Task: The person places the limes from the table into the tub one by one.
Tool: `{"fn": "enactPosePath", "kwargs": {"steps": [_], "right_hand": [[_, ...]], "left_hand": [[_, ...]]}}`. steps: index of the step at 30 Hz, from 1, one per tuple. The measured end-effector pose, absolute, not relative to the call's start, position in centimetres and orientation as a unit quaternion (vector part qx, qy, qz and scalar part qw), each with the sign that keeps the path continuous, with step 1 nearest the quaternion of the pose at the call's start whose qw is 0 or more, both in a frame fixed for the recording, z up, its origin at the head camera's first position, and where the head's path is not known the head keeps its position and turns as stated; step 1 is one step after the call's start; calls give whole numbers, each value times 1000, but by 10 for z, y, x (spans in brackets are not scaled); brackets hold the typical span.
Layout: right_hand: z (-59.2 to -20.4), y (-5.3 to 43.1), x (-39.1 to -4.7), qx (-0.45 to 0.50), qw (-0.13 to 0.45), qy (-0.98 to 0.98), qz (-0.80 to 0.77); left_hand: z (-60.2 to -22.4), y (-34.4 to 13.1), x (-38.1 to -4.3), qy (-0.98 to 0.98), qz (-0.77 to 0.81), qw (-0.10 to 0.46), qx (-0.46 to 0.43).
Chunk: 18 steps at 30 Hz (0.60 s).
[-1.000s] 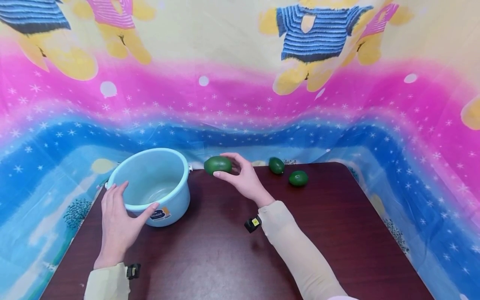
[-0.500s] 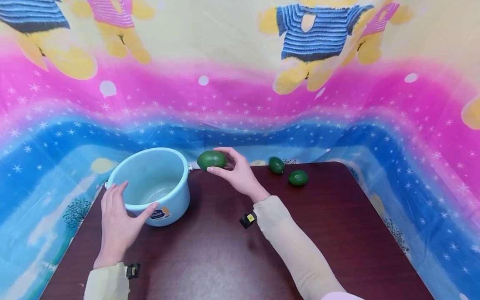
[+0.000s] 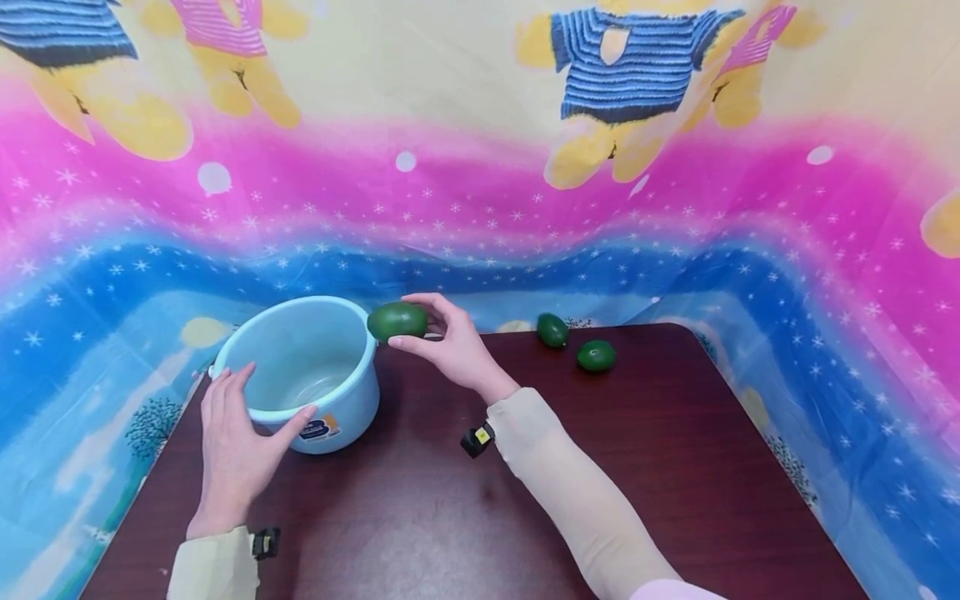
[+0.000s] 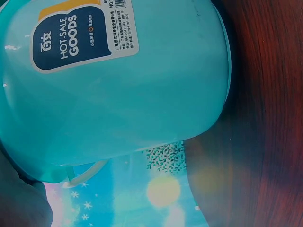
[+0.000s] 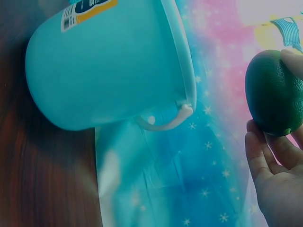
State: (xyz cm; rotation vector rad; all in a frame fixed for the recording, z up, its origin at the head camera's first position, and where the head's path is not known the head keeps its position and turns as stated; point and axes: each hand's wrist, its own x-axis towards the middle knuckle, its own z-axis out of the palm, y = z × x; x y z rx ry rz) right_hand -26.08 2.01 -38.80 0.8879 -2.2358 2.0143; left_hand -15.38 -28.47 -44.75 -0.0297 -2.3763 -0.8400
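A light blue plastic bucket [image 3: 352,417] with a label on its front stands upright at the left of the table. My left hand [image 3: 236,458] holds its near left rim, fingers over the edge and thumb at the front. In the left wrist view the bucket's wall [image 4: 142,104] fills most of the frame. My right hand [image 3: 457,350] grips a dark green avocado [image 3: 397,322] between thumb and fingers, at the bucket's right rim, raised above the table. The right wrist view shows this avocado [image 5: 272,94] lying sideways off the bucket's rim, with its stem end toward the fingers.
Two more avocados, a farther one [image 3: 552,331] and a nearer one [image 3: 596,356], lie near the back edge of the dark red-brown table [image 3: 450,517]. A patterned cloth [image 3: 465,200] hangs close behind and along the sides. The bucket has a white handle [image 5: 170,124].
My right hand has moved left with the avocado, from beyond the bucket's right side to its rim, rising slightly. The left hand and bucket have stayed in place.
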Motion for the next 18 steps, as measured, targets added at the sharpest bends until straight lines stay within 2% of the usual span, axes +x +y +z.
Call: {"fn": "enactPosePath", "kwargs": {"steps": [18], "right_hand": [[-388, 1, -255, 286, -11, -703, 651]], "left_hand": [[-448, -284, -153, -897, -317, 307, -13]]}}
